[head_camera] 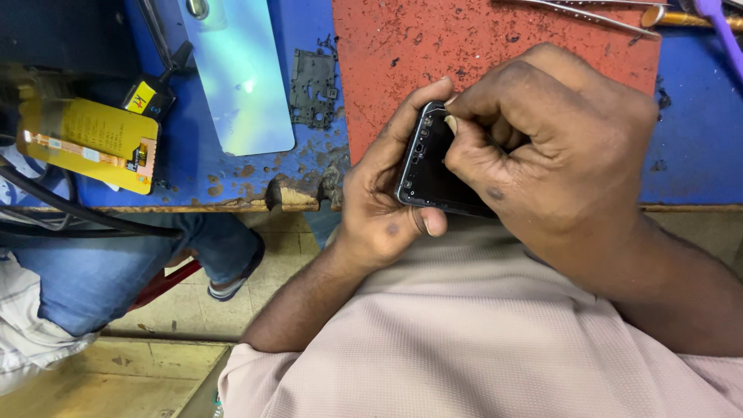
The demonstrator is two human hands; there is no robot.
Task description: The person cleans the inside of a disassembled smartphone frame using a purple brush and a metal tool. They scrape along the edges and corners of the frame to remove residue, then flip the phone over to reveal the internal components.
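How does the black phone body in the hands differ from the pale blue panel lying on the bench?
The black phone body is dark, held off the bench edge by the left hand, with the right hand working at its top end. The pale blue panel is light and glossy, lies flat on the blue bench top, and nobody touches it. The phone body is partly hidden by fingers; the panel is not. Both look flat and roughly rectangular.

One black phone body [433, 174], two hands; beside the phone, one red worn mat [433, 46], one black perforated plate [313, 87], one yellow flat panel [89, 139].
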